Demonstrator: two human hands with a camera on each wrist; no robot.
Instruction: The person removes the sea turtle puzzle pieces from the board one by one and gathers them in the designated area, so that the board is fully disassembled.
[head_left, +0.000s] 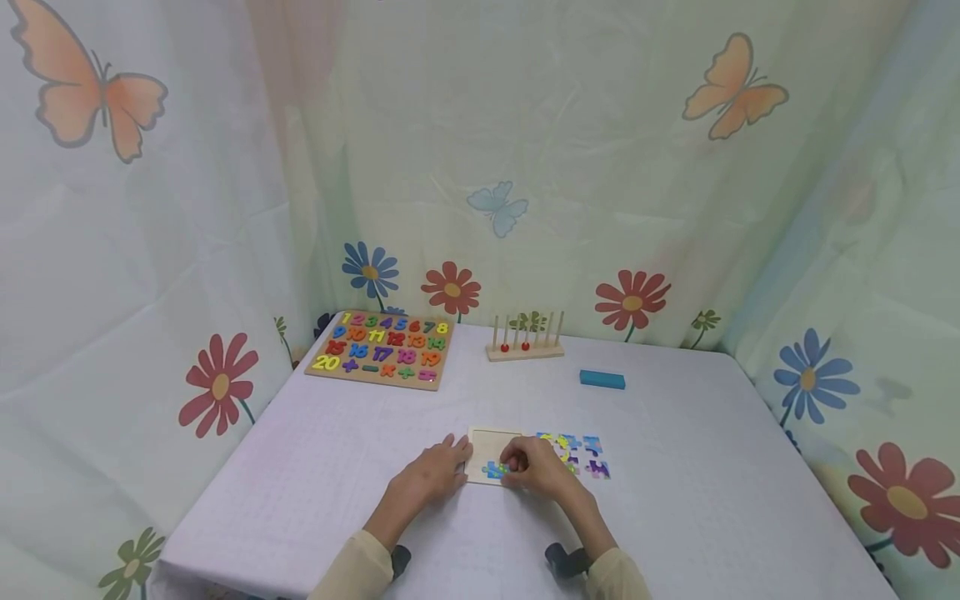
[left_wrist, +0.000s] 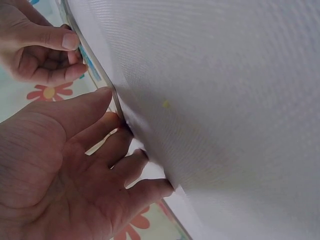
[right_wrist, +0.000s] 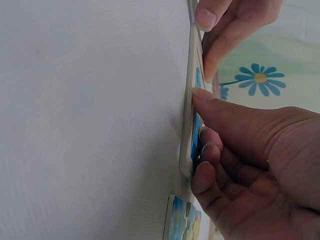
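A shallow wooden puzzle tray lies on the table, with joined blue jigsaw pieces along its near side. My left hand rests at the tray's left edge, thumb and index finger touching the frame, the other fingers spread loosely on the cloth. Over the tray's right part, my right hand pinches a blue puzzle piece with thumb and curled fingertips, low against the tray. The fingers partly hide that piece. Right of the tray lie loose jigsaw pieces, some of them behind the right hand.
At the back left lies a number board with coloured numerals. A wooden peg stand with red beads stands at the back middle. A blue block lies right of it. White cloth covers the table; printed curtains surround it.
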